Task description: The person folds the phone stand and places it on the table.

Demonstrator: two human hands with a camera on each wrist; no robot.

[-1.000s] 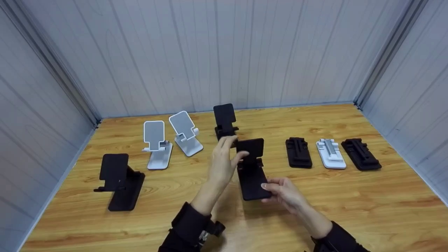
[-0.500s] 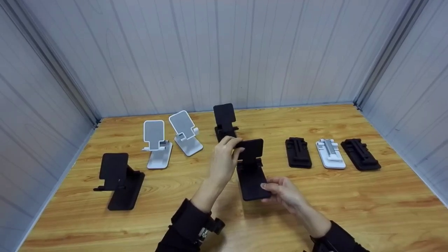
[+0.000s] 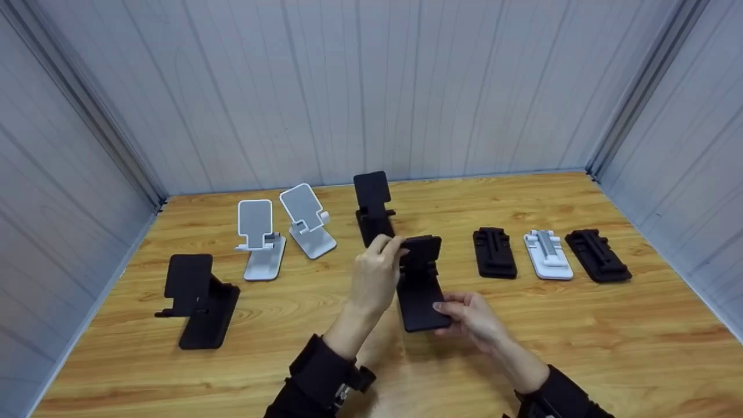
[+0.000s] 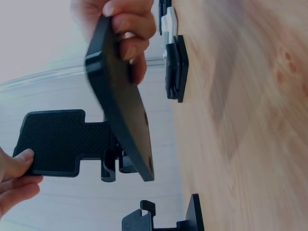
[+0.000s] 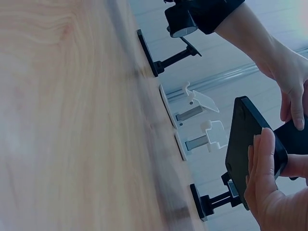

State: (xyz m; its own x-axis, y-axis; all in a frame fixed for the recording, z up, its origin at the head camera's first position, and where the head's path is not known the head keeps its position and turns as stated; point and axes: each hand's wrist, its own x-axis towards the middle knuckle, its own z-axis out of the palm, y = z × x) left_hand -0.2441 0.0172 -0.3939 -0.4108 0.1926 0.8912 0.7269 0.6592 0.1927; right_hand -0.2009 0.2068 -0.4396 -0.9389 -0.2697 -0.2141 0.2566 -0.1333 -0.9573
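Note:
Both hands hold a black folding phone stand [image 3: 421,302] up off the wooden table. In the head view my left hand [image 3: 374,278] pinches the edge of its upper plate [image 4: 55,142], thumb on the padded face in the left wrist view. Lower down, my right hand [image 3: 473,322] grips the near right corner of the base, thumb on top and fingers beneath. The plate is unfolded away from the base [image 5: 243,144]. Just behind the left hand stands another black phone stand [image 3: 372,194], unfolded.
Two unfolded white phone stands [image 3: 255,223] and a black unfolded one [image 3: 191,284] stand on the left of the table [image 3: 145,371]. To the right lie two folded black stands [image 3: 493,252] with a folded white stand [image 3: 548,255] between them. Panel walls [image 3: 371,87] enclose the back and sides.
My left hand has gone from loose fingers beside the upper plate to pinching its edge. The plate has tilted and dropped slightly. My right hand keeps its grip on the base.

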